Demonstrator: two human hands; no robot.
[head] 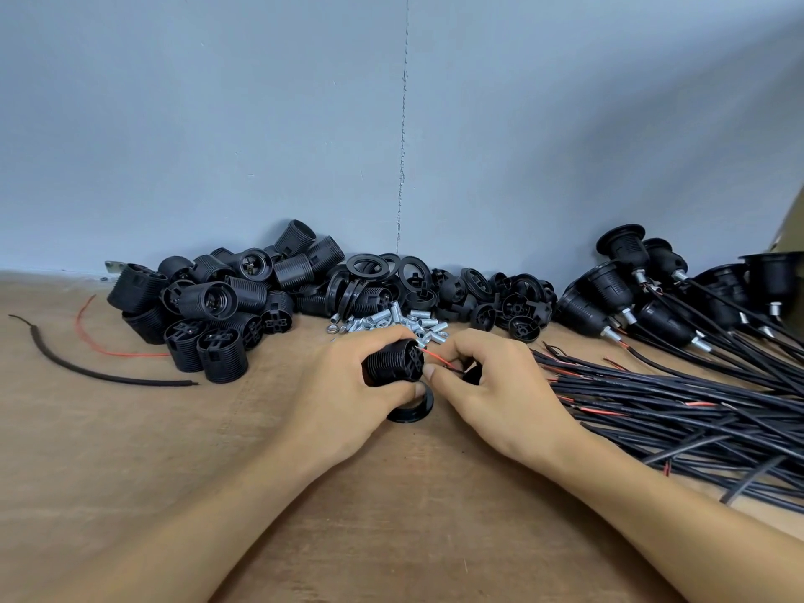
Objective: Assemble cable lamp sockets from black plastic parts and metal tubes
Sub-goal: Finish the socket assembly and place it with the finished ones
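My left hand (pixel 343 385) grips a black ribbed socket body (pixel 393 363) lying sideways just above the table, its terminal end facing right. A thin red wire (pixel 435 359) runs from that end into my right hand (pixel 491 385), which pinches the wire between thumb and fingers. A black part (pixel 473 373) shows partly behind my right fingers. Under both hands a black threaded ring (pixel 413 410) lies flat on the wooden table (pixel 174 472). Small metal tubes (pixel 387 322) are heaped just beyond my hands.
Piles of black socket bodies (pixel 209 306), rings (pixel 383 276) and caps (pixel 509 306) line the grey wall. Finished sockets with cables (pixel 644 298) lie at the back right; a bundle of black cables (pixel 678 406) spreads on the right. A loose black cable (pixel 87 367) and red wire (pixel 87 337) lie left.
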